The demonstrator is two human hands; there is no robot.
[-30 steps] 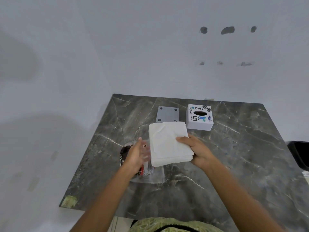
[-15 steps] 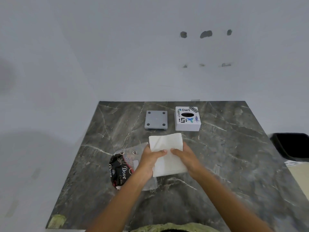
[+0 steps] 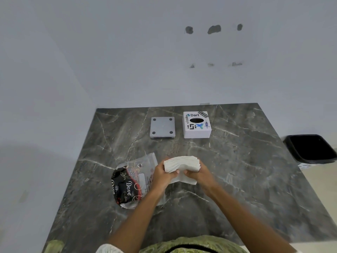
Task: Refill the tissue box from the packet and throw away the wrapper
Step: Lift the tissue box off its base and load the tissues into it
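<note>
A white stack of tissues [image 3: 182,164] is held above the dark marble table [image 3: 246,170], bent over into a fold. My left hand [image 3: 162,175] grips its left end and my right hand [image 3: 198,173] grips its right end. The empty plastic wrapper [image 3: 131,181], black and red with clear parts, lies flat on the table just left of my left hand. The white tissue box [image 3: 197,125], covered in stickers with an oval slot on top, stands at the back of the table. Its grey square base plate [image 3: 162,127] lies separately to the left of it.
A black bin [image 3: 310,148] stands on the floor past the table's right edge. White walls close in behind and to the left of the table. A green patterned garment [image 3: 191,245] shows at the bottom edge.
My left hand left the wrapper and joined the right hand on the tissue stack. Together they bent the flat stack over into a fold.
</note>
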